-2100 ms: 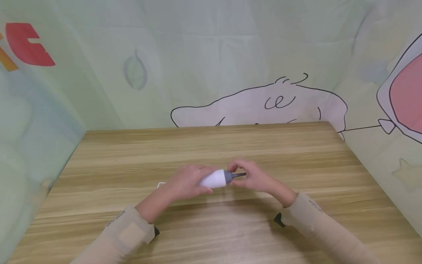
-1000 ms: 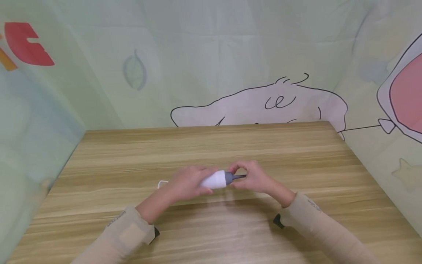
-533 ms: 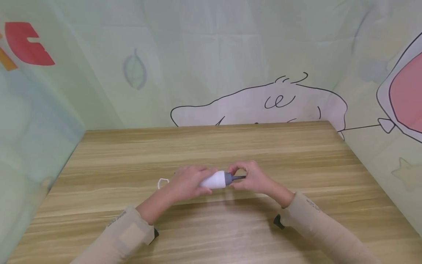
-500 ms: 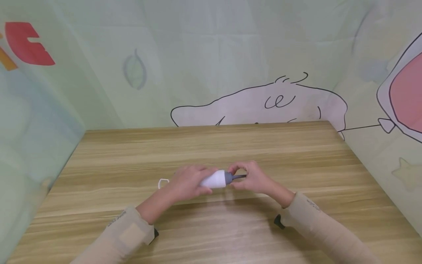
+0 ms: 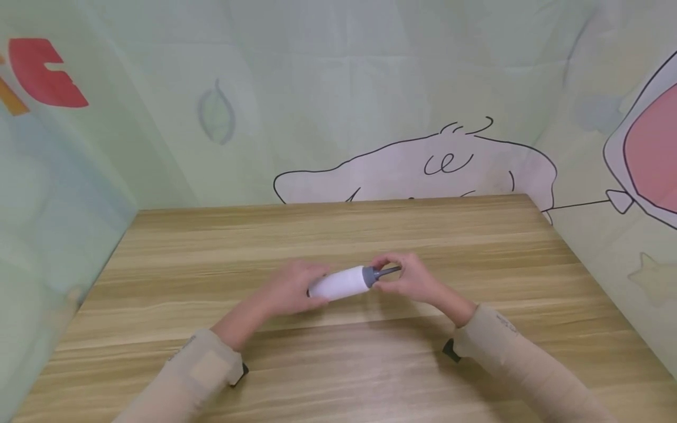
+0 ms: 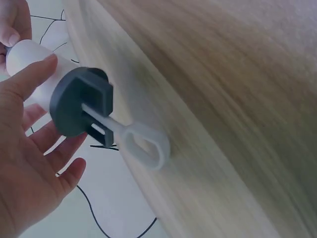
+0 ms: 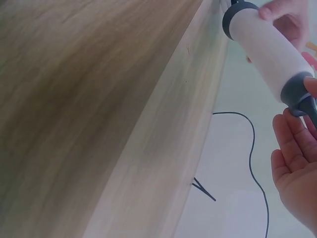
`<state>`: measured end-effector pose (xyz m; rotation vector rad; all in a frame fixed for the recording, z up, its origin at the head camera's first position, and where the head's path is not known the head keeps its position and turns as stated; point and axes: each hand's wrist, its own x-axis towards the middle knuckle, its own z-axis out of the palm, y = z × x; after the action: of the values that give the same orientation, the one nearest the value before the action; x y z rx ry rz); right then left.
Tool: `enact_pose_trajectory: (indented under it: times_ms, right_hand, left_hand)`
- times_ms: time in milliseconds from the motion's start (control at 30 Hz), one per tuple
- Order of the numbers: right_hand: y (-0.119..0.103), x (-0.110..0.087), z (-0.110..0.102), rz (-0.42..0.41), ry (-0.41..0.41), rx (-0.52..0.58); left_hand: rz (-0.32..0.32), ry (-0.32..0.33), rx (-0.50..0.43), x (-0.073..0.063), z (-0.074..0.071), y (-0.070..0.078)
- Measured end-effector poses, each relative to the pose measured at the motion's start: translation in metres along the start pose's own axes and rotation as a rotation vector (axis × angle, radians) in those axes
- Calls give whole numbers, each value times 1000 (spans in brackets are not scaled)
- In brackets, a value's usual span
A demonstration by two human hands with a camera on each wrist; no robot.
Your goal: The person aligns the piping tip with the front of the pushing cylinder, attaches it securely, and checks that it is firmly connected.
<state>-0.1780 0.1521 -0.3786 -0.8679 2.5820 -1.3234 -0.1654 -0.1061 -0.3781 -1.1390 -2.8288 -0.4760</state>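
A piping syringe (image 5: pixel 341 283) with a white barrel is held slanted over the table between both hands. My left hand (image 5: pixel 291 288) pinches the rear of the barrel, thumb on one side and fingers on the other. In the left wrist view, its dark end cap (image 6: pixel 64 114) has finger grips, and a pale plunger handle (image 6: pixel 163 136) with a loop sticks out. My right hand (image 5: pixel 416 279) pinches the grey collar (image 5: pixel 370 276) at the front with thumb and index finger. The thin grey nozzle (image 5: pixel 390 270) points right, its tip close to that palm.
The wood-grain table (image 5: pixel 338 235) spreads beneath both hands. A pale cloth backdrop (image 5: pixel 338 106) with printed cartoon drawings stands along its back and sides. Both forearms wear beige sleeves (image 5: pixel 206 367) with a dark piece at the wrist.
My left hand has slid left along the barrel, baring more of it. The syringe's front end and my right hand have shifted slightly up and right. The loop handle is now hidden in the head view.
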Motion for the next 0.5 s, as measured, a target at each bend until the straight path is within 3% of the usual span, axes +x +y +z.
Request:
enact_pose_trajectory:
  times_ms: [233,500]
  right_hand:
    - [1,4,0,1,13,-25]
    - [8,18,-5,30,-12,-114]
  left_hand:
    - [-65,-79,-51,2,1,-5]
    - [-122,-78,-4,12,-5,-12]
